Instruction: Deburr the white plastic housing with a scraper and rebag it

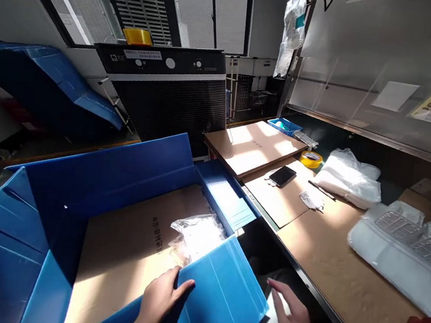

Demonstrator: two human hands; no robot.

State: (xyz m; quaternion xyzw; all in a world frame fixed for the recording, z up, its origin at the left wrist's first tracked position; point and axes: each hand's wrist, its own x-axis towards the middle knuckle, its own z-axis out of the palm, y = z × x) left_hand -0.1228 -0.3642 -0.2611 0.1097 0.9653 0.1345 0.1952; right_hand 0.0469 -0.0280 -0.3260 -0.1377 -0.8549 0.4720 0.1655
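A large blue corrugated plastic box [114, 163] stands in front of me with its flaps up. A brown cardboard sheet [124, 239] with printed characters covers its bottom, and a clear plastic bag [199, 235] lies on it at the right. My left hand [159, 297] grips the near wall of the box, its thumb over the edge of the light blue flap [220, 291]. Just right of that flap's outer corner is my right hand [293, 318], its fingers apart and holding nothing. Whether its fingertips touch the flap is unclear.
On the workbench to the right are a phone [283, 176], yellow tape [310, 159], a pen [321, 190], white bagged items [348, 176] and packed plastic trays [400, 245]. Cardboard sheets [256, 145] are stacked beyond. Folded blue boxes [53, 78] lean at left; a black cooler [168, 99] stands behind.
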